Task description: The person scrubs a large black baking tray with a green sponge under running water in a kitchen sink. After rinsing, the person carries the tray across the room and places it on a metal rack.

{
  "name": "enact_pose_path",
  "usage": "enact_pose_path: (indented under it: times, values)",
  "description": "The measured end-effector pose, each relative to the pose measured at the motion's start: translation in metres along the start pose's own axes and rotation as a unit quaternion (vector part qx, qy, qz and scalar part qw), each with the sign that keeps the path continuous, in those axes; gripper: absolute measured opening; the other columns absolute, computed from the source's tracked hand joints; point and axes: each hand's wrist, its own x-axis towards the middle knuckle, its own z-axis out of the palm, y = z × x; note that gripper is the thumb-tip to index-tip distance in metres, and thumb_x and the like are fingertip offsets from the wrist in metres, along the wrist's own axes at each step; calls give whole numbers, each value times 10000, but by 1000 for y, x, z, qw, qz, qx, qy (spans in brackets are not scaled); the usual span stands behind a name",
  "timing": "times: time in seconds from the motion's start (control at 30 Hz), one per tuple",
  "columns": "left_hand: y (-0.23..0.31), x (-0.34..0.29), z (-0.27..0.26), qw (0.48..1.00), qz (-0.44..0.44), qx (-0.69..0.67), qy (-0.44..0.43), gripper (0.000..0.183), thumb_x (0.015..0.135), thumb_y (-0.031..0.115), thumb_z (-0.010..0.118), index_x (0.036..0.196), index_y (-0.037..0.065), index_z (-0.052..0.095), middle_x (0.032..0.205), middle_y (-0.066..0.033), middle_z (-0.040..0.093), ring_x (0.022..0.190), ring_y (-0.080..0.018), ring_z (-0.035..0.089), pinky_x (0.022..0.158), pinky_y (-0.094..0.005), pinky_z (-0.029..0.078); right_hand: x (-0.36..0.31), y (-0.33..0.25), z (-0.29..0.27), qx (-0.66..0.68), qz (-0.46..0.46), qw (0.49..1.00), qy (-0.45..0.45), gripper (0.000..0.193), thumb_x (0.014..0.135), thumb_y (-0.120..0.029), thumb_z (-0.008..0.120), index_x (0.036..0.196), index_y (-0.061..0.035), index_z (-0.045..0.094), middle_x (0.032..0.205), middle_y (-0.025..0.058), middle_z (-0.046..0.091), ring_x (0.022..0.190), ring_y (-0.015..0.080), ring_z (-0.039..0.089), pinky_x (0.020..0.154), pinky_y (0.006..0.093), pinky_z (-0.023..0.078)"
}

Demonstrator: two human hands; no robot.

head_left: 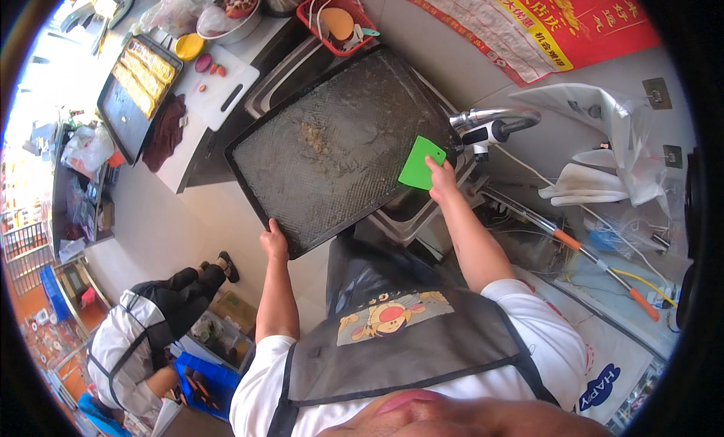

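A large dark baking tray lies tilted over the sink, its textured surface smeared, with a patch of brownish crumbs left of its middle. My left hand grips the tray's near left rim, thumb on top. In my right hand is a green plastic scraper, pressed to or just above the tray's right side. Beyond that hand, the chrome faucet reaches toward the tray's right corner.
On the left counter are a white cutting board, a tray of yellow baked sheets and a dark cloth. A red basket stands behind the sink. Another person bends at lower left. An orange-gripped pole leans at right.
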Motion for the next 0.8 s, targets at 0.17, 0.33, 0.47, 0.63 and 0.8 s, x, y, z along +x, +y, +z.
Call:
enact_pose_path:
  times: [0.17, 0.33, 0.47, 0.63, 0.8]
  values:
    - [-20, -23, -11, 1000, -20, -18, 13, 593, 953, 444, 584, 838, -136, 629, 752, -244, 662, 669, -322, 613, 675, -458, 475, -22, -2, -6, 21, 7, 1000, -21, 230, 939, -113, 646, 1148, -21, 616, 1068, 67, 662, 945, 199, 641, 818, 338, 518]
    - [2, -49, -33, 1000, 4, -11, 28, 569, 962, 440, 571, 838, -112, 640, 738, -209, 660, 656, -304, 600, 652, -444, 467, -29, -3, -8, 15, 22, 1000, -13, 234, 942, -114, 641, 1154, -18, 613, 1083, 72, 659, 965, 201, 638, 829, 339, 515]
    - [-22, -49, -37, 999, 13, -2, 41, 548, 968, 422, 565, 836, -103, 644, 731, -202, 657, 661, -295, 599, 648, -440, 463, -36, -5, -11, 18, 31, 999, -40, 241, 942, -121, 641, 1158, -18, 611, 1089, 76, 656, 971, 207, 639, 838, 346, 518]
    - [-20, -62, -36, 997, 12, -46, 53, 547, 971, 416, 564, 797, -99, 634, 719, -203, 654, 648, -294, 596, 639, -442, 457, -36, -14, -13, 23, 37, 996, -72, 231, 949, -119, 628, 1163, -35, 611, 1079, 79, 658, 967, 227, 651, 836, 380, 541]
    - [-30, -64, -40, 995, 10, -80, 50, 557, 975, 420, 557, 780, -97, 624, 700, -199, 645, 630, -294, 591, 630, -446, 453, -38, -17, -11, 26, 57, 996, -69, 249, 955, -121, 614, 1188, -33, 601, 1099, 84, 650, 975, 231, 647, 853, 390, 540]
